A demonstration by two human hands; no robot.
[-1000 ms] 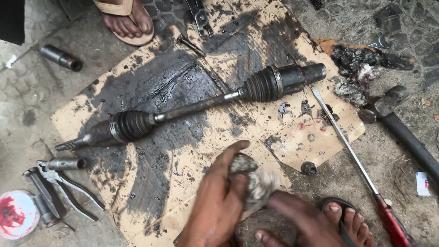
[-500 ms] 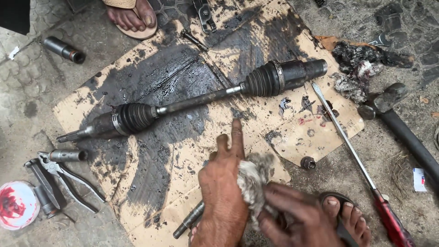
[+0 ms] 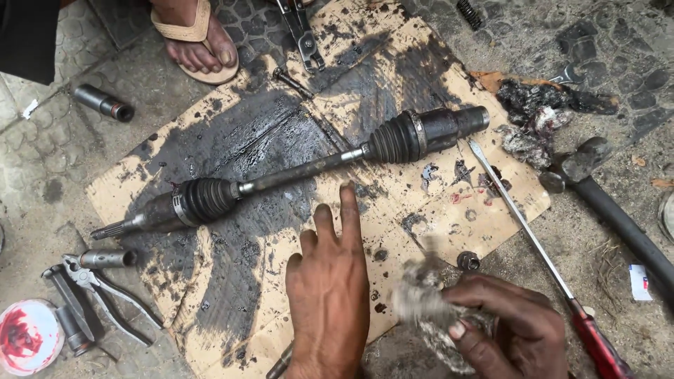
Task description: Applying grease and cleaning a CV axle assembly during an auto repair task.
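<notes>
A greasy drive axle with two black rubber boots lies diagonally across a grease-stained cardboard sheet. My left hand stretches flat over the cardboard just below the shaft, fingers straight and apart, holding nothing. My right hand grips a dirty grey rag at the lower right, close to the left hand. A metal rod end pokes out beneath my left wrist.
A long red-handled screwdriver lies right of the cardboard, beside a hammer and a grease pile. Pliers, sockets and a red-smeared lid lie left. Another person's sandalled foot stands at top.
My left hand has opened and flattened, reaching up toward the axle shaft. The rag has come off it and sits in my right hand. The view has moved closer.
</notes>
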